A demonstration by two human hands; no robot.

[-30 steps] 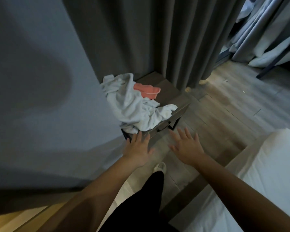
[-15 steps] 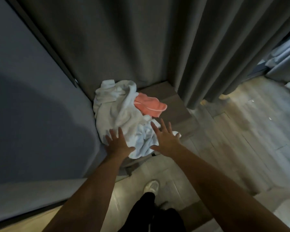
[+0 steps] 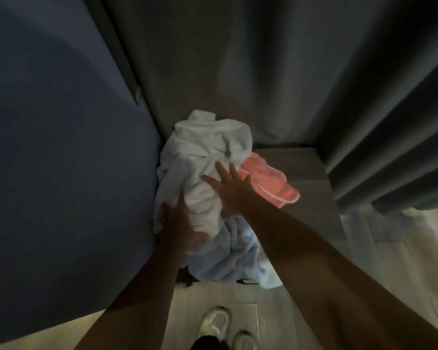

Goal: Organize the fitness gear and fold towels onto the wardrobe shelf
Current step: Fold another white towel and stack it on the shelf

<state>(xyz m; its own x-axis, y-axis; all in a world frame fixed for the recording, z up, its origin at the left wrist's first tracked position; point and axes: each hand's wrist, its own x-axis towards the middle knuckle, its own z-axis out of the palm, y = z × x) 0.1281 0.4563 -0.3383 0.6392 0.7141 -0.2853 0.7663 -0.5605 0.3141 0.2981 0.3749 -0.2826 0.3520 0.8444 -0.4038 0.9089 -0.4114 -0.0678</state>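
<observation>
Dim corner; blue-grey wall panel (image 3: 61, 147) hard left of left hand (image 3: 177, 223), blurred, fingers straight on white towel heap (image 3: 213, 142) atop side table (image 3: 301, 168). Right hand (image 3: 232, 189) splayed flat on heap. Pink cloth (image 3: 271, 183) just right of it; curtain (image 3: 364, 109) beyond.

Nothing can be read here: the view is dim and blurred, and no text, label, brand, number or sign is legible on anything in it.
</observation>
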